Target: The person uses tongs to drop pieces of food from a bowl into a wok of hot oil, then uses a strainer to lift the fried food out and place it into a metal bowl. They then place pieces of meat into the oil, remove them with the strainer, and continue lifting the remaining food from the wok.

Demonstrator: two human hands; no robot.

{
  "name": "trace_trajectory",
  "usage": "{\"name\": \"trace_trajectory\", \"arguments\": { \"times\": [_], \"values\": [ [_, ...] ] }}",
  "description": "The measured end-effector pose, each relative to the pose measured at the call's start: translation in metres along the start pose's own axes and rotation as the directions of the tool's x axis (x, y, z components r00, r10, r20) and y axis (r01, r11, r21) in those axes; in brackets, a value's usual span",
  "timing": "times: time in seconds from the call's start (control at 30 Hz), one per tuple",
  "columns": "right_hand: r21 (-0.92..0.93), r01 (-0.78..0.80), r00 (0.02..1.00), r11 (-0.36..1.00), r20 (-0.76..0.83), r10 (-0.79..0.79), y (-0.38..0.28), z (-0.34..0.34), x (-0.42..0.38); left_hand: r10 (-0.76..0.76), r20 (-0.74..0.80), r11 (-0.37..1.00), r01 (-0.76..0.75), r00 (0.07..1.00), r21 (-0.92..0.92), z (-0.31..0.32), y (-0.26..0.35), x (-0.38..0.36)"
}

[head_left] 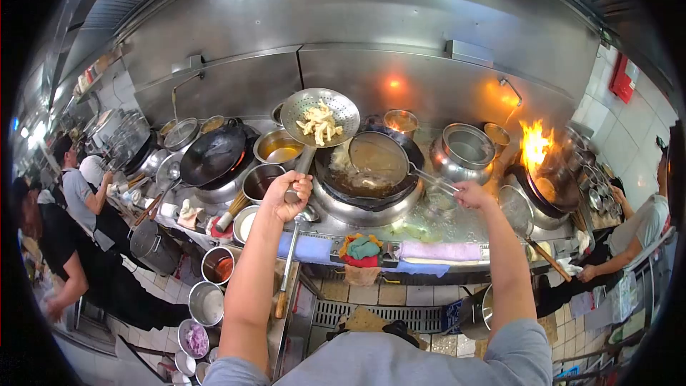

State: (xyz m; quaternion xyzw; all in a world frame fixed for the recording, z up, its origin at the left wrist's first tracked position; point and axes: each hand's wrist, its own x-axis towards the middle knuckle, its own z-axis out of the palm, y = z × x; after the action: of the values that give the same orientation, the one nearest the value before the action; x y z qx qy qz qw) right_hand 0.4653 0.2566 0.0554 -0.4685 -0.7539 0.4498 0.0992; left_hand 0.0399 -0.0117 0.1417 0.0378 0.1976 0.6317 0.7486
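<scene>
My left hand (pixel 289 194) is closed around the handle of a perforated strainer (pixel 348 111), raised above the back left of the wok. Pale cut strips of food (pixel 319 123) lie in its bowl. My right hand (pixel 470 194) grips the metal handle of a round mesh skimmer (pixel 379 156), whose disc is over the middle of the wok. Below both tools, the dark wok (pixel 334 184) sits on a steel burner ring and holds bubbling oily liquid. A ladle (pixel 288 264) with a wooden handle end lies beside my left forearm.
Flames (pixel 536 144) rise from another wok (pixel 543 189) at right, where a person (pixel 639 225) holds a long handle. Left are a black wok (pixel 212 155) and a pot of yellow liquid (pixel 280 149). Folded cloths (pixel 441 251) line the front edge. More people stand left.
</scene>
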Motion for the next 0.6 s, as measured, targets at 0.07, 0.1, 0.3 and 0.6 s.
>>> {"name": "trace_trajectory", "arguments": {
  "times": [0.07, 0.1, 0.3, 0.6],
  "values": [
    [0.113, -0.056, 0.998, 0.992, 0.041, 0.052, -0.016, 0.017, 0.002, 0.012, -0.001, 1.000, -0.012, 1.000, -0.011, -0.004, 0.001, 0.003],
    [0.225, -0.126, 0.991, 0.966, 0.082, 0.110, -0.023, 0.027, 0.001, 0.010, -0.002, 1.000, -0.010, 1.000, -0.022, -0.008, 0.001, 0.006],
    [0.461, -0.129, 0.986, 0.878, 0.153, 0.064, -0.018, 0.078, 0.019, 0.017, -0.058, 1.000, -0.018, 0.998, -0.021, -0.045, 0.006, 0.021],
    [0.284, 0.005, 0.998, 0.959, -0.062, 0.013, -0.024, 0.120, 0.014, -0.011, -0.035, 1.000, 0.010, 0.999, -0.019, -0.078, 0.008, 0.021]
  ]
}}
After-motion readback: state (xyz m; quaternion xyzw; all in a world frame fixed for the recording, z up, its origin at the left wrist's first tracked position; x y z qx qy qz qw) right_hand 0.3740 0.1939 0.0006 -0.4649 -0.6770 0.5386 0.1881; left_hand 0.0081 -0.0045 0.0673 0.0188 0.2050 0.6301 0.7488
